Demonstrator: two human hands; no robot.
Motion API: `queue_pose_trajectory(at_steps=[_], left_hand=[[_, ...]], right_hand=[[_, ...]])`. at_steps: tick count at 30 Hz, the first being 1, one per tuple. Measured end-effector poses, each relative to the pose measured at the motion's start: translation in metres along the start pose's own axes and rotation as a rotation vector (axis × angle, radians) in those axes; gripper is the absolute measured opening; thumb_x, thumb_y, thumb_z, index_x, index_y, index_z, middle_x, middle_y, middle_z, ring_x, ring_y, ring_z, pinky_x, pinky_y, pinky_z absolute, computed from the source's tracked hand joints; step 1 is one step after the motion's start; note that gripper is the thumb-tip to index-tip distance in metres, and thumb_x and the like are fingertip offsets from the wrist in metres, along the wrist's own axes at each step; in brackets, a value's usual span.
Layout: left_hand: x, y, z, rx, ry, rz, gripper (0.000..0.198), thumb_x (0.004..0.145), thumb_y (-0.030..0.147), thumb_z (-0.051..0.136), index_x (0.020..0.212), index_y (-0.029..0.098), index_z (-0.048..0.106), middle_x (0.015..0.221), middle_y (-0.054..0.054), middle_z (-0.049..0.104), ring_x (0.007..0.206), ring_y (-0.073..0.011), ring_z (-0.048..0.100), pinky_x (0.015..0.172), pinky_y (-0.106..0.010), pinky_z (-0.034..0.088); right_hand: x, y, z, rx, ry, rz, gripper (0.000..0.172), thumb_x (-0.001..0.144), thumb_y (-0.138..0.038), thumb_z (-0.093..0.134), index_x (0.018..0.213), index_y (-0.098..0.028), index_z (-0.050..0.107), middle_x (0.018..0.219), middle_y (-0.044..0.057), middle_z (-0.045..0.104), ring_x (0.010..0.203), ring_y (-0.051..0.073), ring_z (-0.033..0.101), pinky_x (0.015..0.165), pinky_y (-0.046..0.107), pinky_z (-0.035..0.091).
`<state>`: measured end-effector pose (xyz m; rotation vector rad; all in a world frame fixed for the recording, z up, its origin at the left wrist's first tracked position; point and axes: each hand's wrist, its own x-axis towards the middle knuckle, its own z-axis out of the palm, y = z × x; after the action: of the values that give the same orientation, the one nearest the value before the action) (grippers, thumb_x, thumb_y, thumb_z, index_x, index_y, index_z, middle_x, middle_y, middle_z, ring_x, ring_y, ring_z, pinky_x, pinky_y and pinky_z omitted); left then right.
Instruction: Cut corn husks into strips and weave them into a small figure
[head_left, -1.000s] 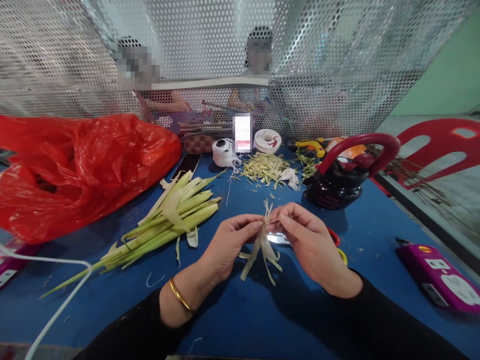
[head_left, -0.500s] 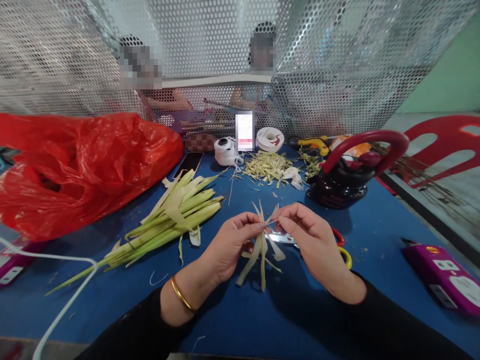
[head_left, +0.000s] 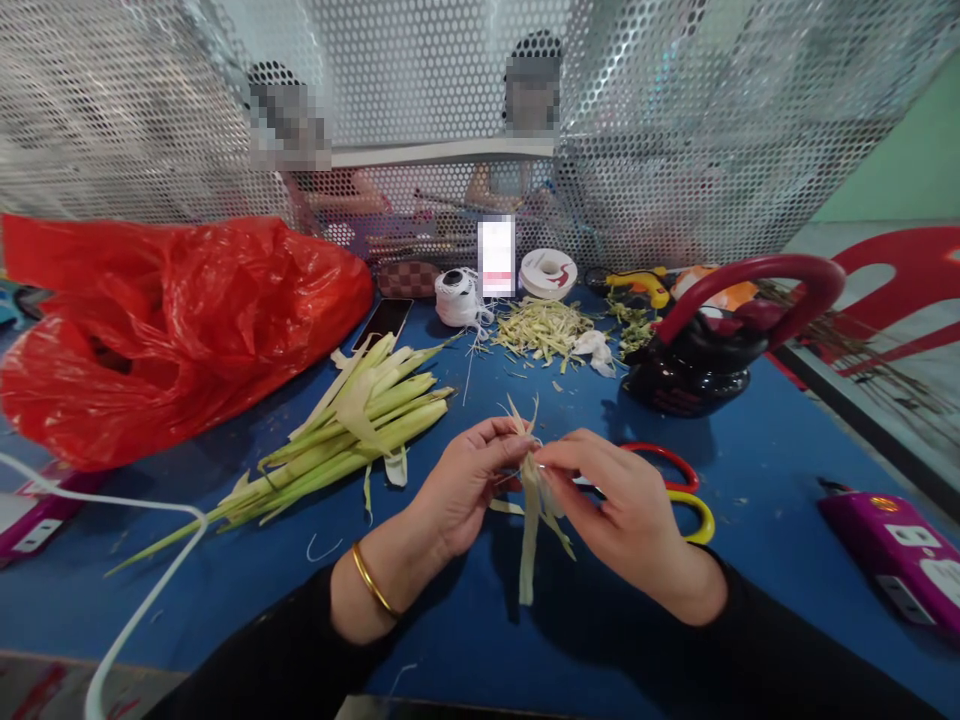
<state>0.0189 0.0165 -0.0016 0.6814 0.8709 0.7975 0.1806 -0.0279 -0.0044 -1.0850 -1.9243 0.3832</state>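
Between both hands is a small bunch of pale corn husk strips [head_left: 529, 520], its longest strip hanging down. My left hand [head_left: 472, 475], with a gold bangle at the wrist, is closed and pinches the bunch near its upper middle. My right hand [head_left: 619, 500] is closed too, its thumb and fingers pressed together at the strips; a bit of white thread shows near the fingertips. Scissors with one red and one yellow handle [head_left: 690, 512] lie on the table behind my right hand, their blades mostly hidden.
Green corn husks [head_left: 352, 430] lie left, before a red plastic bag [head_left: 180, 340]. Behind stand a thread spool [head_left: 456, 300], a ribbon reel [head_left: 547, 272] and husk scraps [head_left: 544, 330]. A black pot with a red handle [head_left: 690, 375] and a purple box [head_left: 896, 550] are right.
My right hand has come down and closer to my left, onto the strips. The strips, spread out before, now hang closer together. More of the scissors' handles shows. The view has shifted slightly.
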Motion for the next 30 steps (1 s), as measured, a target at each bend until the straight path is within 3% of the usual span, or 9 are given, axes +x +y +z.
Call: queue_pose_trajectory(at_steps=[8, 11, 13, 17, 24, 28, 30], left_hand=[[0.0, -0.004, 0.002, -0.001, 0.023, -0.022, 0.033, 0.06, 0.026, 0.086, 0.077, 0.015, 0.06, 0.065, 0.004, 0.058, 0.055, -0.006, 0.051, 0.053, -0.018, 0.038], [0.0, -0.006, 0.003, -0.009, 0.046, -0.031, 0.036, 0.058, 0.025, 0.087, 0.078, 0.015, 0.059, 0.064, 0.005, 0.059, 0.054, -0.0063, 0.052, 0.053, -0.018, 0.04], [0.0, -0.006, 0.003, 0.007, 0.059, -0.028, 0.036, 0.057, 0.024, 0.087, 0.079, 0.015, 0.059, 0.065, 0.004, 0.059, 0.055, -0.0066, 0.052, 0.053, -0.019, 0.041], [0.0, -0.005, 0.002, 0.058, 0.063, -0.015, 0.03, 0.062, 0.026, 0.084, 0.079, 0.015, 0.062, 0.068, 0.003, 0.06, 0.057, -0.007, 0.054, 0.053, -0.019, 0.04], [0.001, -0.003, 0.004, 0.023, 0.1, -0.014, 0.024, 0.068, 0.023, 0.081, 0.082, 0.015, 0.063, 0.071, -0.002, 0.067, 0.06, -0.0095, 0.06, 0.061, -0.022, 0.046], [0.0, -0.001, 0.004, -0.031, 0.118, -0.023, 0.024, 0.068, 0.019, 0.08, 0.082, 0.015, 0.061, 0.07, -0.001, 0.066, 0.062, -0.0094, 0.062, 0.062, -0.021, 0.048], [0.0, 0.0, 0.005, -0.029, 0.126, 0.006, 0.023, 0.068, 0.018, 0.079, 0.082, 0.015, 0.061, 0.07, 0.0, 0.065, 0.061, -0.0083, 0.061, 0.06, -0.019, 0.047]], right_hand=[[-0.002, 0.003, 0.005, -0.417, -0.144, -0.307, 0.026, 0.096, -0.011, 0.043, 0.105, -0.018, 0.067, 0.087, 0.008, 0.07, 0.071, 0.02, 0.06, 0.062, 0.033, 0.044], [-0.004, 0.004, 0.006, -0.523, -0.226, -0.358, 0.029, 0.095, -0.009, 0.042, 0.112, -0.013, 0.065, 0.092, 0.011, 0.07, 0.069, 0.021, 0.056, 0.061, 0.036, 0.042], [-0.006, 0.004, 0.007, -0.537, -0.256, -0.343, 0.029, 0.095, -0.009, 0.04, 0.107, -0.013, 0.066, 0.091, 0.012, 0.069, 0.068, 0.021, 0.055, 0.061, 0.036, 0.042], [-0.006, 0.002, 0.009, -0.264, -0.178, -0.137, 0.024, 0.097, -0.013, 0.041, 0.092, -0.018, 0.064, 0.086, 0.008, 0.065, 0.071, 0.019, 0.056, 0.064, 0.033, 0.045], [0.006, 0.003, 0.003, 0.433, 0.138, 0.499, 0.009, 0.09, -0.022, 0.056, 0.082, -0.021, 0.06, 0.06, -0.004, 0.056, 0.056, 0.013, 0.055, 0.056, 0.025, 0.045], [0.011, 0.004, 0.003, 0.624, 0.23, 0.587, 0.006, 0.084, -0.023, 0.062, 0.079, -0.021, 0.062, 0.061, -0.004, 0.056, 0.056, 0.011, 0.054, 0.056, 0.024, 0.046], [0.01, 0.002, 0.004, 0.625, 0.181, 0.57, 0.003, 0.082, -0.022, 0.062, 0.08, -0.021, 0.063, 0.063, -0.004, 0.057, 0.055, 0.011, 0.054, 0.054, 0.024, 0.045]])
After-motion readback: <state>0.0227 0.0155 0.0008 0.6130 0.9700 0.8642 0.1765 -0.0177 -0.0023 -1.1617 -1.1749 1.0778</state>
